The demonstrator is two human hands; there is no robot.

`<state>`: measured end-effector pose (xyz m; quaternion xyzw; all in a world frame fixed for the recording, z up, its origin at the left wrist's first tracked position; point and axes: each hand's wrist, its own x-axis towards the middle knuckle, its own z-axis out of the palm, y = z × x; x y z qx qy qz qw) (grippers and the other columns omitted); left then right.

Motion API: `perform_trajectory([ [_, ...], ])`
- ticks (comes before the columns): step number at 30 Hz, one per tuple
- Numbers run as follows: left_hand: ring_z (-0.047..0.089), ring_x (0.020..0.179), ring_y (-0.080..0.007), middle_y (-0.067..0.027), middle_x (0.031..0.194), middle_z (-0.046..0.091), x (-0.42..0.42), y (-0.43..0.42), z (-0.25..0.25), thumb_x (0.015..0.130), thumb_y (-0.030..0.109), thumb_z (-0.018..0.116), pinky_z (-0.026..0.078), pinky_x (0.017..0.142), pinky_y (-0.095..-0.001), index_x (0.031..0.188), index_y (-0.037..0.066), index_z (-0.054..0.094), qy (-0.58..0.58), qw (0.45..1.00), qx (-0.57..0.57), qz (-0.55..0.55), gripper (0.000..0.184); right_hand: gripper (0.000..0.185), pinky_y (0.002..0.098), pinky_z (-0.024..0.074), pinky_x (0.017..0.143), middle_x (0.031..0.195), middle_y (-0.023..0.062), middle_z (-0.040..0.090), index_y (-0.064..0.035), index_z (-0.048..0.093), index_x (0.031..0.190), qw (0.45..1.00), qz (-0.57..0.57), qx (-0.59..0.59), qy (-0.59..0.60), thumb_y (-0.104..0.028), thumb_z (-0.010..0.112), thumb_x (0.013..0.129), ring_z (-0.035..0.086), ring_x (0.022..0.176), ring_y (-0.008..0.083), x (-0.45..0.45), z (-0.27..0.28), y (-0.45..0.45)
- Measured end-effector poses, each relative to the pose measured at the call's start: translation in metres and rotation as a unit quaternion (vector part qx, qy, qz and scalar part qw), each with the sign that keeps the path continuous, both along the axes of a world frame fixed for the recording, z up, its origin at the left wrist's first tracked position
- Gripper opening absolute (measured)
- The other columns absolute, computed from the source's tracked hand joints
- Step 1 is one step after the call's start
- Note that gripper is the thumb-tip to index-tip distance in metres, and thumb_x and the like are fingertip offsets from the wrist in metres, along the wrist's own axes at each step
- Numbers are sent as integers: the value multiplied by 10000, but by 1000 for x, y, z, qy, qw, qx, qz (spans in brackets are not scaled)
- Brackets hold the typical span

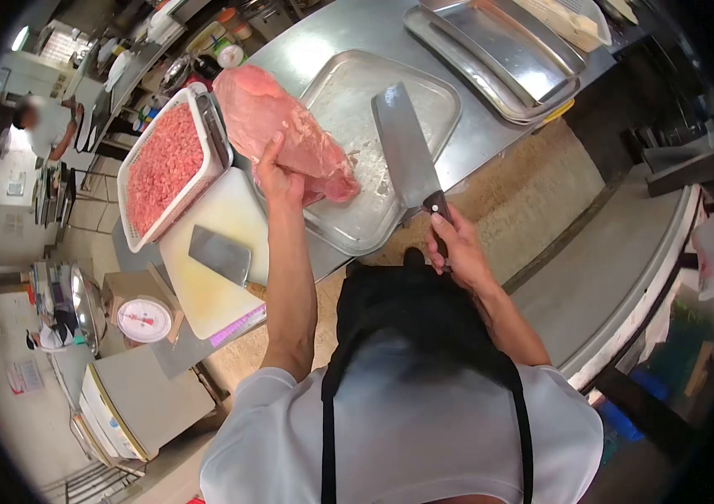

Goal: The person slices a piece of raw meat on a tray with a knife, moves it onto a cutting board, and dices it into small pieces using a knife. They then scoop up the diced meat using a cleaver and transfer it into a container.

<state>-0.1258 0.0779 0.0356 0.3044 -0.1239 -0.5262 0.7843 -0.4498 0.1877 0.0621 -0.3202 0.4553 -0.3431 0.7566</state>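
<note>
My left hand (279, 175) grips a large piece of raw meat (277, 122), with the thumb on top and the other fingers hidden beneath. The meat is over the left part of a metal tray (353, 71). In my right hand (458, 248) is the dark handle of a wide cleaver (403, 143). Its blade points away from me, above the right side of the tray and apart from the meat. Left of my left forearm, a second cleaver (219, 254) lies on a pale cutting board (193, 294).
A white basket of ground or diced meat (163, 168) stands left of the board. Stacked metal trays (500, 59) sit at the back right of the steel table (315, 34). A round-dial scale (145, 319) is at the left. Another person (46, 126) stands far off at the upper left.
</note>
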Motion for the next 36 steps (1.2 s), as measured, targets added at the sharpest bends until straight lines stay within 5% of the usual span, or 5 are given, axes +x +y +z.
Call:
perform_trajectory([
  [15,627,1212,-344,-172,1269,647,-2,26,-6,862,30,725,519,1077,-496,1349,-47,548,7,998,63,6,524,275,264,395,427,704,9,524,-76,545,1250,994,68,6,-82,-292,548,1080,467,500,97,17,0,9],
  [20,634,1213,-325,-179,1304,636,-12,38,19,770,1,809,524,1051,-466,1435,-24,482,-93,994,48,33,742,268,276,432,484,738,23,568,-57,585,1182,993,92,-34,67,-297,584,1062,513,527,115,13,-20,-10],
  [22,646,1197,-317,-183,1299,643,-5,43,9,746,11,834,532,1032,-455,1435,-30,485,-125,991,44,35,773,284,295,473,546,767,33,589,-31,606,1162,963,86,-154,202,-290,606,1047,556,581,144,11,-36,-28],
  [27,663,1168,-300,-187,1291,654,15,77,22,732,26,836,545,1013,-420,1425,-44,488,-194,978,80,14,779,455,494,512,969,1241,347,647,108,569,1346,793,-22,-484,371,-129,665,970,645,1138,495,16,-72,-86],
  [36,683,1116,-291,-193,1260,667,78,166,11,756,16,814,565,975,-417,1401,-68,497,-193,966,161,65,724,446,490,447,1016,1224,286,618,76,580,1333,730,41,-483,481,-74,688,928,568,1134,458,36,-80,-106],
])
